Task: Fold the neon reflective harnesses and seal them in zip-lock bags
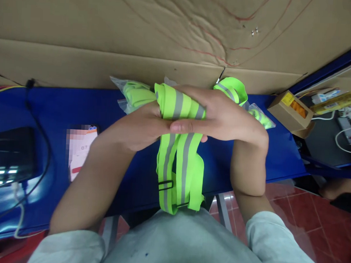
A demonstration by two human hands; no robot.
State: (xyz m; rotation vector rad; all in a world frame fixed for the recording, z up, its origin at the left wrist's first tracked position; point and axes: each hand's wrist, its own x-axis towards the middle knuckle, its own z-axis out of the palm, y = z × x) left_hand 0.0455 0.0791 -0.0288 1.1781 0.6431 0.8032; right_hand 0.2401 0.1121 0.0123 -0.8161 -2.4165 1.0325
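Little can be read. The card [79, 152] on the blue table [59, 105], at the left, is mostly blurred out; beneath the blur the digits "07" show faintly, above a red bar with no legible words. The small carton [291, 110] at the far right bears a yellow label, its print too small to read. The yellow strip [342, 100] beyond it carries dark markings, unreadable.

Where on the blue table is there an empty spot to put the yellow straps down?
The blue table is bare between the black cable and the left hand, and again right of the right hand, before the small cardboard box. It is crowded at the back, where bagged straps lie, and far left around the black device and phone.
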